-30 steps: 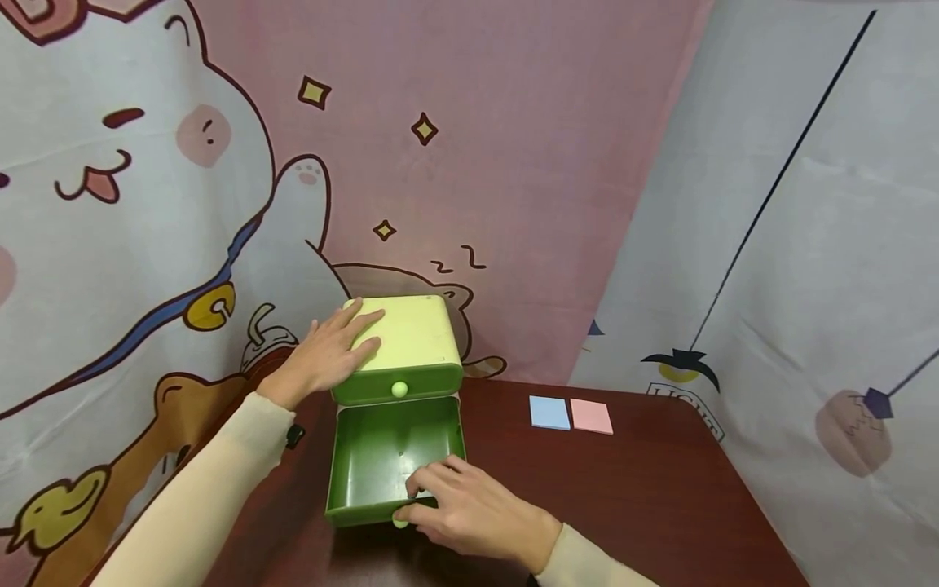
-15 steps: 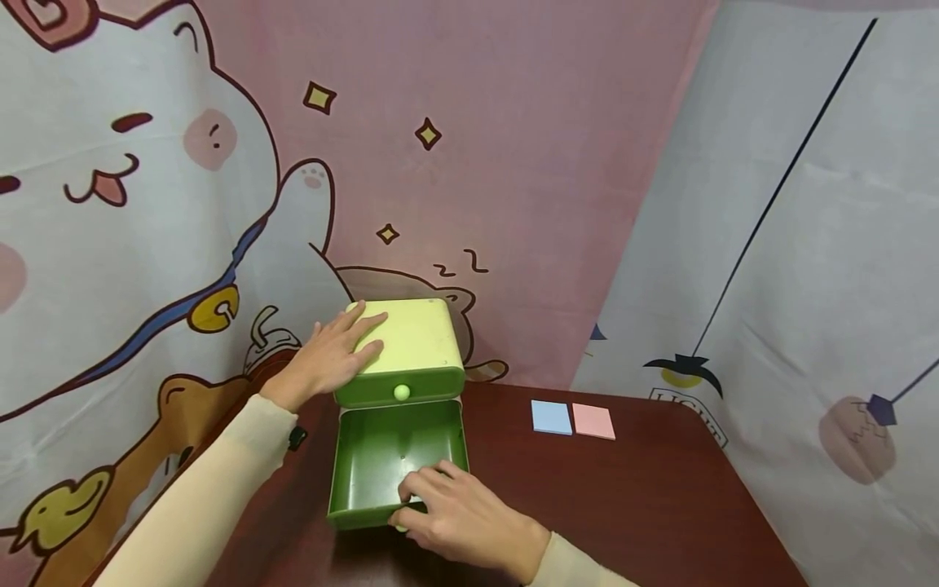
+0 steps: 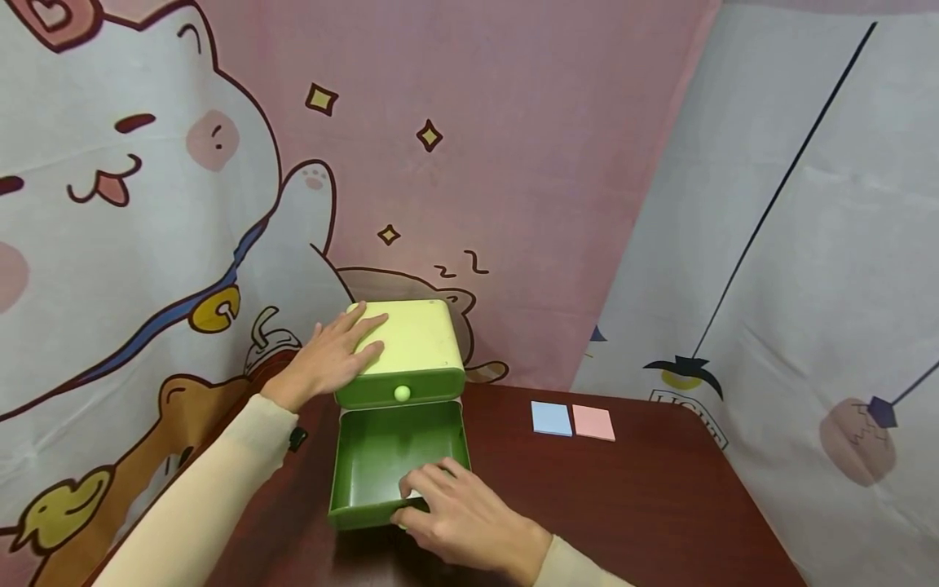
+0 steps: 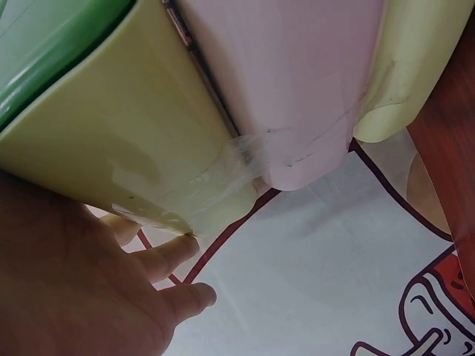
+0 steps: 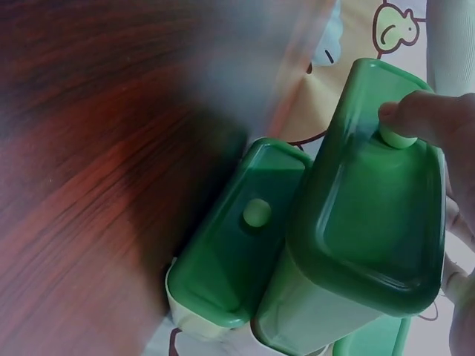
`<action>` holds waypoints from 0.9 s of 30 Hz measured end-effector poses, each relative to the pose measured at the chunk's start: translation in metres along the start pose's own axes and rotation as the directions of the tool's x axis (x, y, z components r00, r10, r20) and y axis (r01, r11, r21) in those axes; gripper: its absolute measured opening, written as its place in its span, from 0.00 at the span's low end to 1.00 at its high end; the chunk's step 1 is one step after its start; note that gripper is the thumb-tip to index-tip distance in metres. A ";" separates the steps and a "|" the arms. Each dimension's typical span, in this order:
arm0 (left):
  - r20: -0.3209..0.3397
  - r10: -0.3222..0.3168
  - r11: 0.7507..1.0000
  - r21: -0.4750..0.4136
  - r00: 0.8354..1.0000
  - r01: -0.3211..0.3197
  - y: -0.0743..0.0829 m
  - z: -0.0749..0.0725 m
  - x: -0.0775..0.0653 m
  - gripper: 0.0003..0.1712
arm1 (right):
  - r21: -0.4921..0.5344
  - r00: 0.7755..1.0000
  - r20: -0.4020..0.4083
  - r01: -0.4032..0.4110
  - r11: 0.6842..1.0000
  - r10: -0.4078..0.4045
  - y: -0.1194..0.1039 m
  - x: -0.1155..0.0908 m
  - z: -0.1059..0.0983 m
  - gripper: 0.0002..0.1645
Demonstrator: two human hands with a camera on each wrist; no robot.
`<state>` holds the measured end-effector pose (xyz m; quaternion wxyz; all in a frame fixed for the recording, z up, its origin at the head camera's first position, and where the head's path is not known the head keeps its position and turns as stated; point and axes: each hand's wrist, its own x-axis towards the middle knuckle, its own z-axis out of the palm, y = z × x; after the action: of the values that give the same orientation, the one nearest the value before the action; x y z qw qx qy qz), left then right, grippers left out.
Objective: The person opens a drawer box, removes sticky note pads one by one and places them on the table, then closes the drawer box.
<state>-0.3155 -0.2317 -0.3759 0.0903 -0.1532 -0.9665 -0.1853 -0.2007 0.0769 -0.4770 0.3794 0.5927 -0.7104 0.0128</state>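
A small drawer cabinet [image 3: 418, 334] with a pale yellow top stands on the table. My left hand [image 3: 323, 359] rests on its top at the left, fingers spread. In the left wrist view, the cabinet's pink section [image 4: 289, 81] lies between two yellow ones. Below the shut top drawer, a green drawer [image 3: 377, 456] is pulled out. My right hand [image 3: 465, 522] grips its front: in the right wrist view the thumb presses the round knob [image 5: 397, 139] while the fingers lie behind the front panel [image 5: 371, 222]. A pale patch shows under those fingers; its kind is unclear.
A lower drawer [image 5: 223, 252] with its own knob sits shut near the tabletop. To the cabinet's right lie a blue sticky-note pad [image 3: 551, 418] and a pink one [image 3: 593, 422]. A cartoon-printed cloth [image 3: 513, 163] hangs behind the dark wooden table [image 3: 623, 497].
My right hand has shifted slightly left along the drawer front, and its thumb now covers more of the knob. The drawer stays pulled out; my left hand keeps its place on top.
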 end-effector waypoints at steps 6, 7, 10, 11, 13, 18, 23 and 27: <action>0.015 -0.008 1.000 0.000 1.000 0.008 -0.002 0.000 0.000 0.40 | 0.002 0.998 -0.052 -0.022 1.000 0.022 0.003 -0.001 -0.001 0.11; 0.017 -0.010 1.000 -0.004 1.000 0.010 -0.002 0.000 0.000 0.40 | -0.007 0.998 -0.059 -0.023 1.000 0.022 0.004 0.000 -0.001 0.11; 0.018 -0.012 1.000 -0.007 1.000 0.012 -0.001 0.000 0.001 0.40 | -0.038 0.997 -0.078 -0.025 0.999 0.022 0.007 0.002 -0.002 0.11; 0.018 -0.010 1.000 -0.006 1.000 0.010 -0.001 0.000 0.000 0.41 | -0.047 0.996 -0.084 -0.027 0.999 0.023 0.008 0.002 -0.002 0.11; 0.016 -0.008 1.000 -0.007 1.000 0.008 -0.001 0.000 0.000 0.41 | -0.068 0.994 -0.103 -0.027 0.997 0.020 0.010 0.004 -0.002 0.11; 0.015 -0.004 1.000 -0.004 1.000 0.004 0.002 -0.002 0.001 0.41 | -0.086 0.992 -0.118 -0.045 0.995 0.035 0.013 0.007 -0.001 0.13; 0.018 -0.007 1.000 0.002 1.000 0.007 0.002 -0.003 0.001 0.40 | -0.100 0.993 -0.111 -0.054 0.994 0.043 0.016 0.008 0.001 0.15; 0.031 -0.011 1.000 0.006 0.999 0.011 0.002 -0.003 0.002 0.40 | -0.098 0.995 -0.087 -0.059 0.993 0.050 0.019 0.008 0.002 0.17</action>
<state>-0.3161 -0.2308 -0.3720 0.0748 -0.1506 -0.9690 -0.1808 -0.2178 0.0748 -0.4664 0.4377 0.5522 -0.7095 0.0123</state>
